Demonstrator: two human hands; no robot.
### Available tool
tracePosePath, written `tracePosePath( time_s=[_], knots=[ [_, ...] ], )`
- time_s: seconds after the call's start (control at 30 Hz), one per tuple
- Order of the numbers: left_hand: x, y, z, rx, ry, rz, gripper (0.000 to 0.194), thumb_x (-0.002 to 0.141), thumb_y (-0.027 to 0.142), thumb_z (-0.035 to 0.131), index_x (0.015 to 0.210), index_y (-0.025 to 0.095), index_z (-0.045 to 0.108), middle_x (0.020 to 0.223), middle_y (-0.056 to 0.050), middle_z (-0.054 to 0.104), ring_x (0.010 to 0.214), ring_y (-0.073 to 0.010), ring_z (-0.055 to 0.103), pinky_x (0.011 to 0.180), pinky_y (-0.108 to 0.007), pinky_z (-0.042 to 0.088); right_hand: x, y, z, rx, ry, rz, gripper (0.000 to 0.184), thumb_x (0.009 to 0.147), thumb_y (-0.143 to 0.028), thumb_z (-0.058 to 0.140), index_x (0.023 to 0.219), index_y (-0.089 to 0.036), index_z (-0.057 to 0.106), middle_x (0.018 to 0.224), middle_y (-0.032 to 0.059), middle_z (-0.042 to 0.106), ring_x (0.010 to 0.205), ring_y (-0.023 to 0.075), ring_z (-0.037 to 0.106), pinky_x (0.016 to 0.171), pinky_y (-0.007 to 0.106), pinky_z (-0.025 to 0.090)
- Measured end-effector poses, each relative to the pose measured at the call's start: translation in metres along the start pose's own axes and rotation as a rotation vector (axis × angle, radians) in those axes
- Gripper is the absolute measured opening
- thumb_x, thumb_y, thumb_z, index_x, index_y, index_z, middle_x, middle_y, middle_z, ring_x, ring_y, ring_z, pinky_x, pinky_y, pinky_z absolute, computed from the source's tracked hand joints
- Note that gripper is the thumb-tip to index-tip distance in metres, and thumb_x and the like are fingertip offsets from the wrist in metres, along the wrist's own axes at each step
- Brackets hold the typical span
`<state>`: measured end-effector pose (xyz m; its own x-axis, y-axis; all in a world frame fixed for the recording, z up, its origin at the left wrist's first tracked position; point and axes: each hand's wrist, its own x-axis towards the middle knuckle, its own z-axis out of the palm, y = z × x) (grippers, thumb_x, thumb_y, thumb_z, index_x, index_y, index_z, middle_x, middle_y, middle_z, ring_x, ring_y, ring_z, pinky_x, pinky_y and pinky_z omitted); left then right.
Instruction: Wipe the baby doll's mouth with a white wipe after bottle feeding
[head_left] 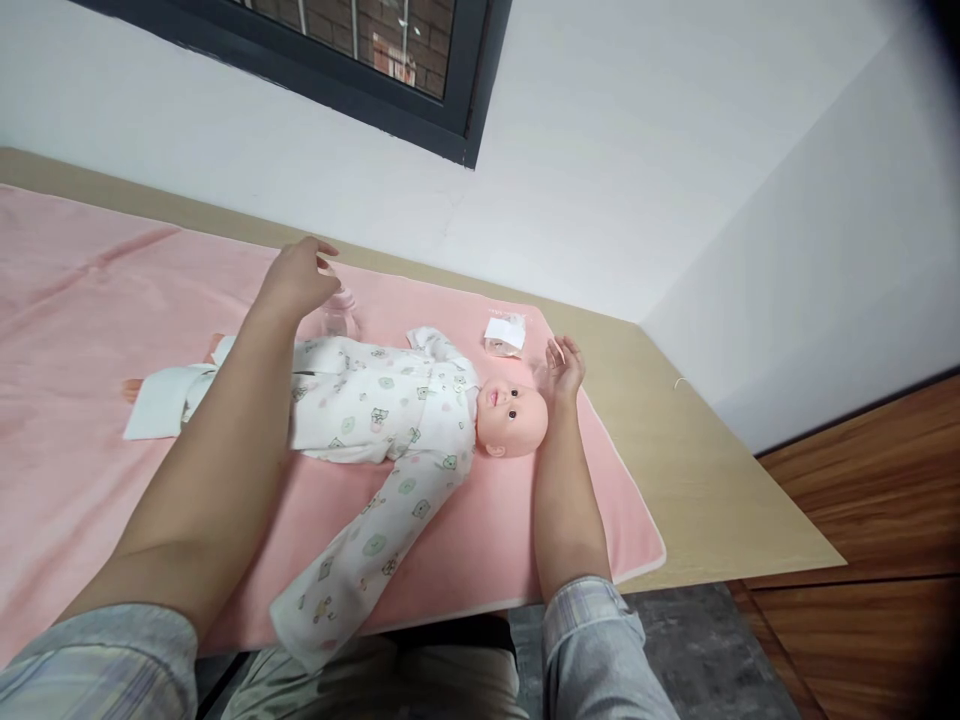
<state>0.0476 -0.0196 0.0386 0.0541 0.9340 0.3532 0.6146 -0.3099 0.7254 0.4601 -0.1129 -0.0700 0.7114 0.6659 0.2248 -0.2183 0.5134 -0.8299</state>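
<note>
A baby doll (pixel 517 415) in a white patterned sleepsuit (pixel 375 400) lies on its back on a pink blanket (pixel 90 300), head to the right. My left hand (pixel 296 275) reaches over the doll's body, its fingers curved just above a clear baby bottle (pixel 339 318) standing behind the doll; whether they touch it I cannot tell. My right hand (pixel 565 365) hovers past the doll's head with fingers spread, holding nothing. A small clear packet with a white label (pixel 505 335) lies just left of that hand.
The blanket covers a long beige table (pixel 712 480) set against a white wall, with a dark-framed window above. The table's right end is bare wood. Wooden panelling stands at the far right, and grey floor shows below.
</note>
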Motion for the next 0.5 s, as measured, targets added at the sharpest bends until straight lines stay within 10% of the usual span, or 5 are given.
tracePosePath(
  time_s=[0.23,0.5],
  knots=[
    [-0.001,-0.011,-0.005,0.088,-0.014,-0.144,0.073,0.074,0.019,0.076,0.137,0.012,0.039,0.123,-0.011,0.042,0.106,-0.0296,0.053,0.092,-0.044,0.043,-0.001,0.01,-0.015,-0.381,0.262,-0.22,0.015,0.073,-0.023,0.047,0.083,-0.02,0.059,0.086,0.0022,0.069,0.077,0.0135,0.065,0.079,0.028,0.054],
    [0.007,-0.033,0.001,0.086,-0.156,-0.153,0.101,0.054,0.029,0.09,0.136,0.01,0.035,0.136,-0.022,0.038,0.125,-0.0517,0.039,0.098,-0.067,0.037,-0.009,0.004,-0.014,-0.621,0.272,-0.245,0.018,0.075,-0.022,0.037,0.081,-0.021,0.054,0.094,0.0074,0.068,0.093,0.0195,0.065,0.092,0.036,0.053]
  ],
)
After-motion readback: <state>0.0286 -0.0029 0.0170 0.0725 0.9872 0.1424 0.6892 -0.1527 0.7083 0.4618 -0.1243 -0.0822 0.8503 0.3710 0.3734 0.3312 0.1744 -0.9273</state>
